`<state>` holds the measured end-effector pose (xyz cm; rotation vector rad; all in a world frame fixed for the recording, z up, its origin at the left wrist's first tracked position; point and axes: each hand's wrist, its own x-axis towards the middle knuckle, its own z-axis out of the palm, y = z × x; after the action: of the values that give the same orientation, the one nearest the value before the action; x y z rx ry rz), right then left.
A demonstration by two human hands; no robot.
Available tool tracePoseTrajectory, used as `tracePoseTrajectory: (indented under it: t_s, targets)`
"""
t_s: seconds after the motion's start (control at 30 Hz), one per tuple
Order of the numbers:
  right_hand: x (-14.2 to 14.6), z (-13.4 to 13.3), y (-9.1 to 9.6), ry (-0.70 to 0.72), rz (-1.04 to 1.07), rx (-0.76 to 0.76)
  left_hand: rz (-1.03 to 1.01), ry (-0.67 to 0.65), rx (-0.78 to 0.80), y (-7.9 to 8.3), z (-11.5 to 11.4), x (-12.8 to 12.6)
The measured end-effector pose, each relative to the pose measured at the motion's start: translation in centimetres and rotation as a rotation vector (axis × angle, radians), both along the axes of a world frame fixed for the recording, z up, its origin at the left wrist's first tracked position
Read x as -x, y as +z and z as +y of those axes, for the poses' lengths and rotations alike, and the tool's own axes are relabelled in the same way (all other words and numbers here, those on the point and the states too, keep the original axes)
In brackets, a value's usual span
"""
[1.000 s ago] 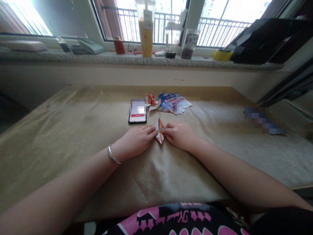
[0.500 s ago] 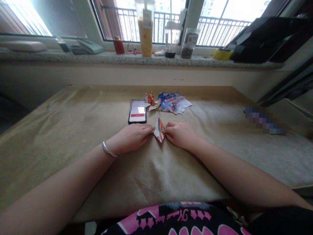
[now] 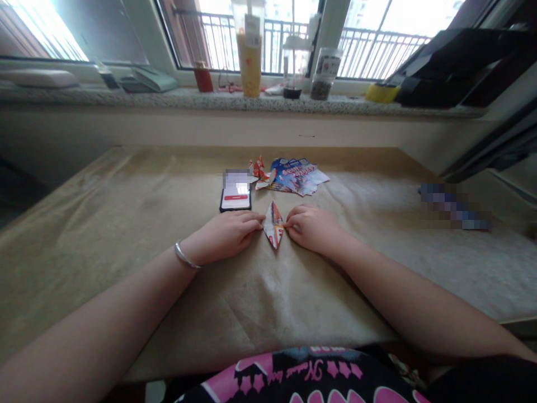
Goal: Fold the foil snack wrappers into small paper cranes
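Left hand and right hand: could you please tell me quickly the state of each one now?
Left hand: fingertips at the folded paper's left edge; whether they grip cannot be told.
Right hand: closed, holding the paper's right edge.

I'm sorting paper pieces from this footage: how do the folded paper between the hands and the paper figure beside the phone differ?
The folded paper has a narrow, diamond-like outline; the paper figure has several points jutting out. The folded paper is between the left hand and right hand; the paper figure, beside the phone, is touched by neither. Both show red and white.
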<state>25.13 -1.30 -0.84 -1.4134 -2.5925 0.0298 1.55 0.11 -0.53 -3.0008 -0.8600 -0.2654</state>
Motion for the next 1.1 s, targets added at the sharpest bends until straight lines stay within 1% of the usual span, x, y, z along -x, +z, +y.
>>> tracePoseTrajectory:
  t_s: [0.13, 0.23, 0.43, 0.57, 0.77, 0.87, 1.0, 1.1]
  targets:
    - [0.0, -0.2, 0.1, -0.044, 0.016, 0.020, -0.052, 0.002, -0.017, -0.4, 0.0, -0.2]
    - [0.2, -0.3, 0.0, -0.038, 0.031, 0.000, -0.080, -0.004, -0.045, -0.6, -0.1, -0.5]
    - [0.0, 0.1, -1.0, 0.073, 0.059, -0.047, -0.115, -0.107, -0.042, -0.8, -0.4, -0.6]
    - [-0.3, 0.6, -1.5, 0.115, 0.113, -0.095, -0.157, -0.084, -0.010, -1.3, -0.5, -0.6]
    - [-0.3, 0.9, -1.5, 0.237, 0.183, -0.090, -0.190, -0.080, 0.046, -1.5, -0.4, -0.6]
    - [-0.3, 1.0, -1.4, 0.238, 0.172, -0.064, -0.155, -0.057, 0.088, -1.3, -0.3, -0.5]
    - [-0.4, 1.1, -1.3, 0.194, 0.156, -0.008, -0.119, -0.037, 0.149, -1.0, 0.1, -0.3]
    - [-0.6, 1.1, -1.1, 0.163, 0.152, 0.017, -0.141, -0.039, 0.134, -0.9, 0.3, -0.3]
